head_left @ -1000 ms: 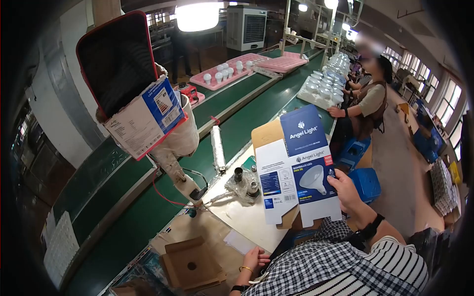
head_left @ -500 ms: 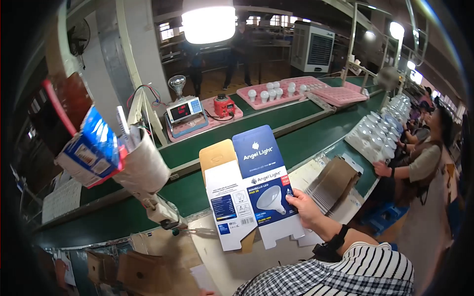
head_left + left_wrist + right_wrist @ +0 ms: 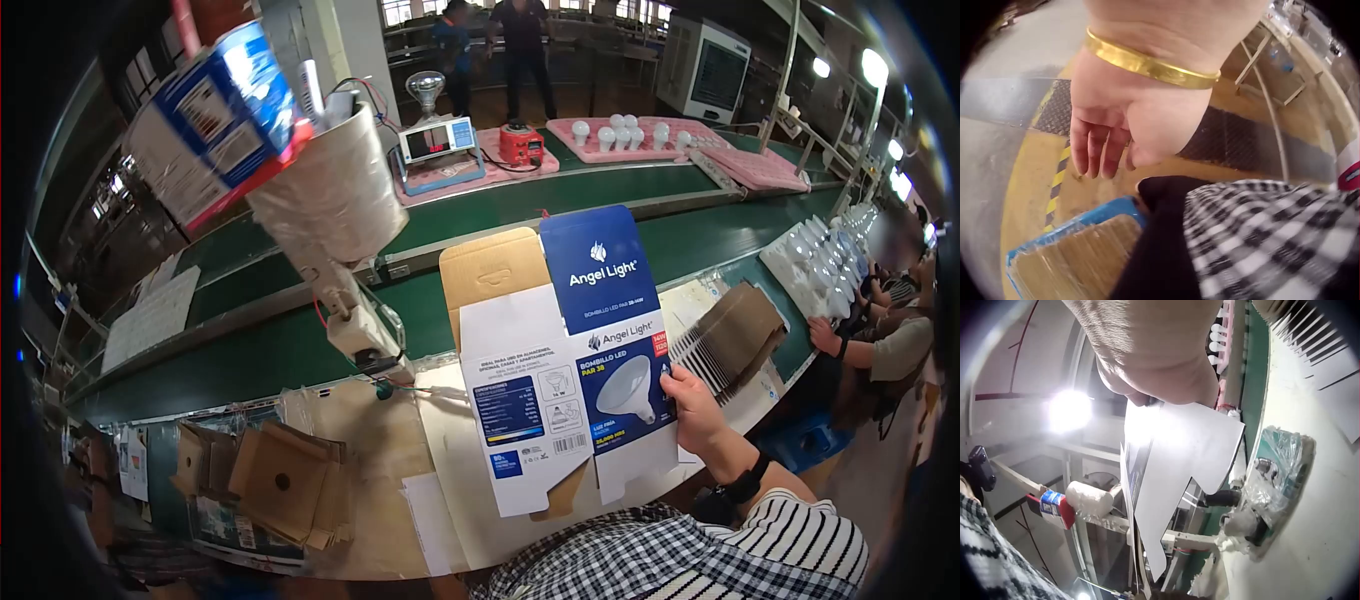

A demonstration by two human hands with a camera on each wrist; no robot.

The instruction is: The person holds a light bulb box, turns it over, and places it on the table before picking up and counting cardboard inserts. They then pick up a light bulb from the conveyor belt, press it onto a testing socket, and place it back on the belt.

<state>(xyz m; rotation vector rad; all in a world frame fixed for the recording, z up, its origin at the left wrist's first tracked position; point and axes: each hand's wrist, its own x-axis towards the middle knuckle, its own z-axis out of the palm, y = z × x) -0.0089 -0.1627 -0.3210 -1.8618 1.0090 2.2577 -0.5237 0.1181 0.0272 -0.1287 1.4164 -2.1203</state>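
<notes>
A bulb carton (image 3: 516,325), flattened and printed "Angel Light", stands tilted up over the worktable. My right hand (image 3: 697,408) grips its right edge, thumb on the printed front. In the right wrist view the carton (image 3: 1175,465) shows its white flaps edge-on below the right hand (image 3: 1160,359), whose fingertips are mostly hidden. My left hand (image 3: 1138,122), wearing a gold bangle, hangs low beside the checked cloth (image 3: 1260,228) with loosely bent fingers and nothing in them. The head view does not include that hand.
Brown cardboard inserts (image 3: 285,480) lie at the table's left, and a stack of brown dividers (image 3: 728,338) at right. A post with a white holder (image 3: 330,190) rises at left. Beyond the green belt (image 3: 630,185) stand a meter (image 3: 437,142) and bulbs on a pink tray (image 3: 700,140).
The head view has swung leftward, bringing the meter and cardboard inserts into sight. The left hand has left the head view. My right hand keeps hold of the carton, now held nearer.
</notes>
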